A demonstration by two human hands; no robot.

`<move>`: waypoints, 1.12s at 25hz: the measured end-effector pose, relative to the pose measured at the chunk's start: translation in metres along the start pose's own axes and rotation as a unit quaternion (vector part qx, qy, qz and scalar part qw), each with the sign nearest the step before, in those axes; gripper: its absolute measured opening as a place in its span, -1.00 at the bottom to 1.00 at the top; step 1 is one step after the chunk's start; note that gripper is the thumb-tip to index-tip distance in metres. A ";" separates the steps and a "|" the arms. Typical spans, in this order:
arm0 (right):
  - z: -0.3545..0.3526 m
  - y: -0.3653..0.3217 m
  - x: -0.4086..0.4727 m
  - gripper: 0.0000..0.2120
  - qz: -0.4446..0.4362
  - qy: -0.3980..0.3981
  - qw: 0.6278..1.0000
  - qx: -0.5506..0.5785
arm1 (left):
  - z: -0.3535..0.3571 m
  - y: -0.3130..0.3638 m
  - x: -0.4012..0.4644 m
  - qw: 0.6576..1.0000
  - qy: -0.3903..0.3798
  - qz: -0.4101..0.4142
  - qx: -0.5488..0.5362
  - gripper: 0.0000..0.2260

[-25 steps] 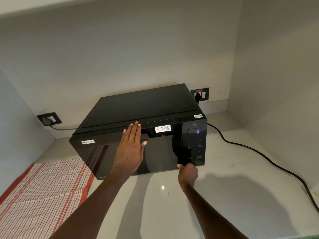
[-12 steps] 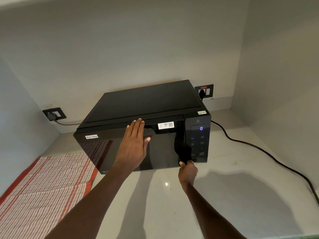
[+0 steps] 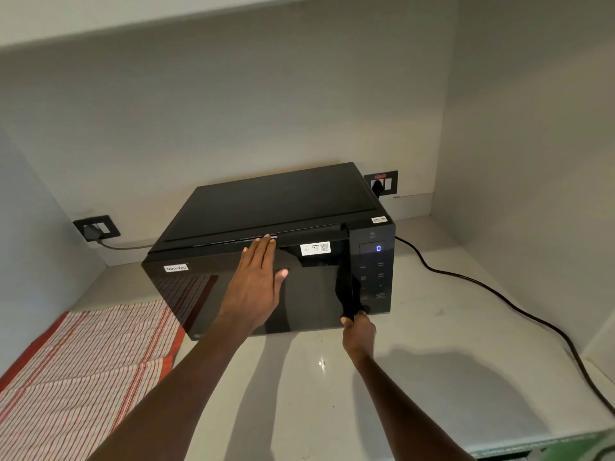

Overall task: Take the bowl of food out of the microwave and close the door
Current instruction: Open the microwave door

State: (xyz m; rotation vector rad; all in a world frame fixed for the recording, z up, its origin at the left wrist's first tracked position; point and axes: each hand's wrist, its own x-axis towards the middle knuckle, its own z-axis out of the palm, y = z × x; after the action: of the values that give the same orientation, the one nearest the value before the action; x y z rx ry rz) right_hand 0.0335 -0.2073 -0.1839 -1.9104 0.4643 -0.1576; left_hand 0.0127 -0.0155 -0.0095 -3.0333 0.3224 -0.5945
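A black microwave [image 3: 276, 201] stands on the white counter [image 3: 432, 361] against the back wall. My left hand [image 3: 256, 287] lies flat on its glossy door [image 3: 312, 294], fingers together and pointing up to the top edge. My right hand [image 3: 357, 331] grips the door's lower right corner, fingers hooked behind the edge. The door's right side stands a crack out from the control panel [image 3: 372, 277], whose display shows a blue 0. The inside and any bowl are hidden behind the dark door.
A red-and-white striped cloth [image 3: 83, 367] covers the counter on the left. A black power cable [image 3: 499, 294] snakes across the counter on the right from a wall socket [image 3: 382, 183]. Another socket [image 3: 96, 227] sits on the left. Side walls close in the niche.
Both hands have kept their places on the door. The door's right edge seems to have come out slightly, and my view has shifted a little.
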 end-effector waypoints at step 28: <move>-0.040 0.041 -0.139 -0.66 -0.132 -0.047 0.982 -0.124 | -0.044 -0.011 -0.092 0.985 0.016 0.014 -0.172 -0.39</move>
State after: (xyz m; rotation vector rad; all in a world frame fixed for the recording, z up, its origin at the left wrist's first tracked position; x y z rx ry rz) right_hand -0.1166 -0.2006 -0.1910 -2.2105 0.1706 -0.1894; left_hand -0.0853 0.0149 -0.0020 -3.3423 0.5203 -0.6472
